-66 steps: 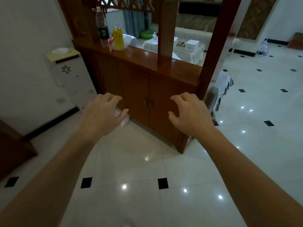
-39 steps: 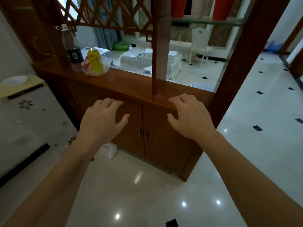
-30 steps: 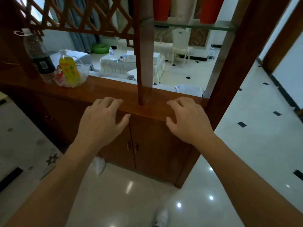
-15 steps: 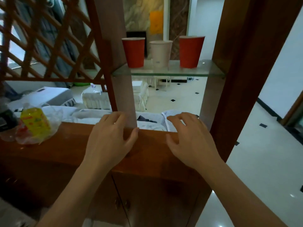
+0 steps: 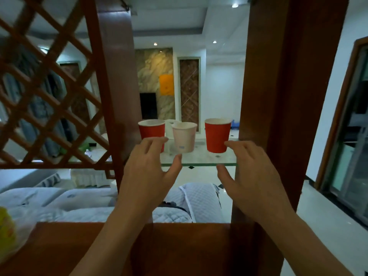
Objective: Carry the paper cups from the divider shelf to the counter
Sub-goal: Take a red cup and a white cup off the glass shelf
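Observation:
Three paper cups stand upright on the glass divider shelf (image 5: 207, 161): a red cup (image 5: 150, 130) on the left, a pale pink cup (image 5: 184, 137) in the middle, a red cup (image 5: 217, 136) on the right. My left hand (image 5: 148, 172) is raised in front of the left red cup, fingers spread, covering its lower part but holding nothing. My right hand (image 5: 252, 174) hovers just right of and below the right red cup, fingers apart, not touching it.
Thick wooden posts (image 5: 278, 100) frame the shelf on both sides, with a lattice panel (image 5: 45, 92) to the left. The wooden cabinet top (image 5: 179, 248) lies below my arms. A bagged yellow bottle (image 5: 8, 234) sits at its left edge.
I have come up to the divider and my view has risen from the cabinet to the glass shelf. Both hands lifted from the cabinet top level up to the cups.

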Action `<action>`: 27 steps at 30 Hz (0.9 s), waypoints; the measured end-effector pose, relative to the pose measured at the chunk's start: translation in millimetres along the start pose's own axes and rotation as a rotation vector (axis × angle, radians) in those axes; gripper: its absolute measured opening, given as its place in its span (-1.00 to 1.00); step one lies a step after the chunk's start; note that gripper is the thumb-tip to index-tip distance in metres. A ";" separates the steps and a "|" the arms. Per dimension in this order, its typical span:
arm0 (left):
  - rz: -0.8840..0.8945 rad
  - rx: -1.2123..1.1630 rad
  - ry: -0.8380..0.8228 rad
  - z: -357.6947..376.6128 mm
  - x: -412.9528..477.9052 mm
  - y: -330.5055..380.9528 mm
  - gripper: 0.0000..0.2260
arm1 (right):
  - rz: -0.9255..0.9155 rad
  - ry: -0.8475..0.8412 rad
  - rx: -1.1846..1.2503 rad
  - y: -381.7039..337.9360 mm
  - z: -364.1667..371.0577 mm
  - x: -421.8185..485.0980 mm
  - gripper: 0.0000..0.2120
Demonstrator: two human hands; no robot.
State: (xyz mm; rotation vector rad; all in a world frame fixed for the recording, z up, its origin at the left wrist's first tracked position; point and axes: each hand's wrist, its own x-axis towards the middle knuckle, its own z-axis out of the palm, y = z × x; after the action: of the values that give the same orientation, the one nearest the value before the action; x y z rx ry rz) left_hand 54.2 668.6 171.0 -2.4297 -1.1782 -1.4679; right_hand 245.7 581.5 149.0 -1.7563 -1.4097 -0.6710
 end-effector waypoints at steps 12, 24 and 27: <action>-0.216 -0.047 -0.153 51.4 56.7 -6.4 -0.25 | 0.416 -0.091 0.160 12.3 39.8 63.6 0.00; -0.302 -0.268 -0.185 69.3 85.2 -2.0 -0.30 | 0.465 -0.174 0.533 32.8 64.5 99.6 0.03; -0.346 -0.291 -0.203 75.5 91.1 0.3 -0.31 | 0.467 -0.163 0.564 33.4 69.1 103.4 -0.04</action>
State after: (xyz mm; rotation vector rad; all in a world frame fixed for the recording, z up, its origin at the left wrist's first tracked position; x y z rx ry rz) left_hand 132.2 752.3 201.3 -2.7261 -1.5983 -1.6092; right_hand 299.3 693.4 183.8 -1.6060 -1.0847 0.1177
